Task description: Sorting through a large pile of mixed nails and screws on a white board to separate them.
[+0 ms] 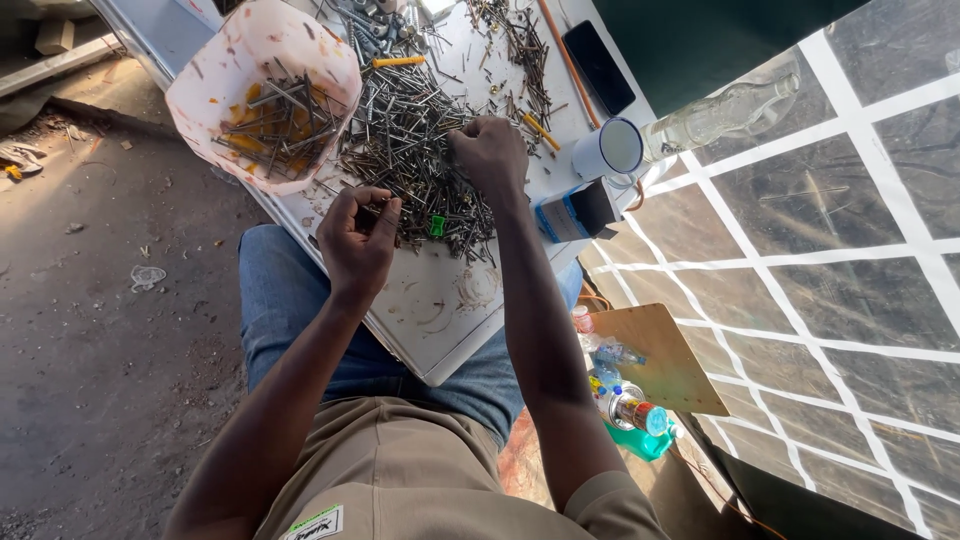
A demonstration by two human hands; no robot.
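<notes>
Pile of grey metal nails (415, 150), loose and tangled, spread flat across the middle of the white board (440, 310). A few nails sit pinched in the left hand (358, 240); right hand (490, 155) rests on the pile's right edge.

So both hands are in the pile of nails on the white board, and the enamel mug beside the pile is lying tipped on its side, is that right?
Not quite. In the head view the white enamel mug stands upright beside the pile of nails, not tipped over. The left hand and right hand are indeed at the pile on the white board.
</notes>
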